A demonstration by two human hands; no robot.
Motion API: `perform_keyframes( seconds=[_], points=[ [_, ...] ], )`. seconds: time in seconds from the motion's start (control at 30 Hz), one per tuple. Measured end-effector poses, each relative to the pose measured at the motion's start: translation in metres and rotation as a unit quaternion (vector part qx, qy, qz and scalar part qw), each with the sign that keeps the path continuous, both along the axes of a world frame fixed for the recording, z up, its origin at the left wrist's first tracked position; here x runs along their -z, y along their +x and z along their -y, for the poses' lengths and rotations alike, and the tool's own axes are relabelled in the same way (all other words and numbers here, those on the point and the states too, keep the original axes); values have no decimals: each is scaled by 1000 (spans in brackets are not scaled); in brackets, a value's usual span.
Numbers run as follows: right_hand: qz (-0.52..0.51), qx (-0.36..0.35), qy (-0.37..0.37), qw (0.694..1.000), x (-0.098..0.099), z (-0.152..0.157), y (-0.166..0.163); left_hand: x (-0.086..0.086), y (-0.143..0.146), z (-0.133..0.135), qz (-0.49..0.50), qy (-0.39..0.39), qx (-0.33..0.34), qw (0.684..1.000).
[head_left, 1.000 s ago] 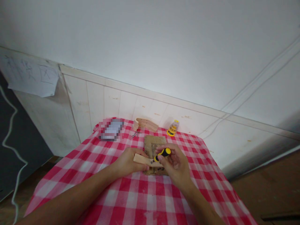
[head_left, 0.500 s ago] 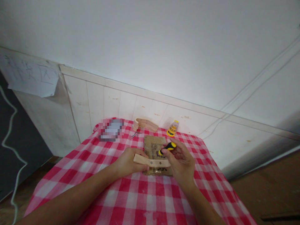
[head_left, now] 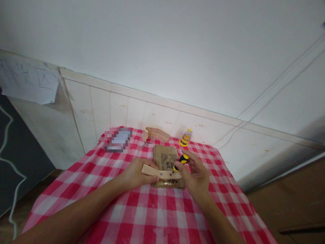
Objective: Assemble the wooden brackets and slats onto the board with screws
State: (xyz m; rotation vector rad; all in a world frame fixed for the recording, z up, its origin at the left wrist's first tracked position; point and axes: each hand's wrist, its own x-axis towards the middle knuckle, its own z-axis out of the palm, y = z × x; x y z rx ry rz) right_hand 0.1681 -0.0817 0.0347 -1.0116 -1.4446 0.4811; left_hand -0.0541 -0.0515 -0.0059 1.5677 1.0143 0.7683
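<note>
The right hand (head_left: 196, 173) grips a yellow-and-black screwdriver (head_left: 180, 161), tip down on the right end of a wooden strip (head_left: 160, 173). The left hand (head_left: 135, 173) closes around the strip's left end. The strip lies across a brown board (head_left: 166, 158) on the checkered surface (head_left: 157, 210). A yellow bit holder (head_left: 186, 137) stands far right.

pale wooden strip (head_left: 159, 173) lying flat, yellow-black screwdriver (head_left: 180, 161) tilted
</note>
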Motion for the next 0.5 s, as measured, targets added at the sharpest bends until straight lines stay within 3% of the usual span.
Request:
perform_keyframes(
  seconds=[0.17,0.4,0.5],
  points=[
    [46,-6,5,999,3,0,4,-6,0,1,-18,14,3,1000],
    [46,-115,-73,990,-8,0,11,-5,-1,1,-18,28,2,999],
    [24,-96,-73,992,-8,-1,11,-4,-1,0,-5,19,9,1000]
  ],
)
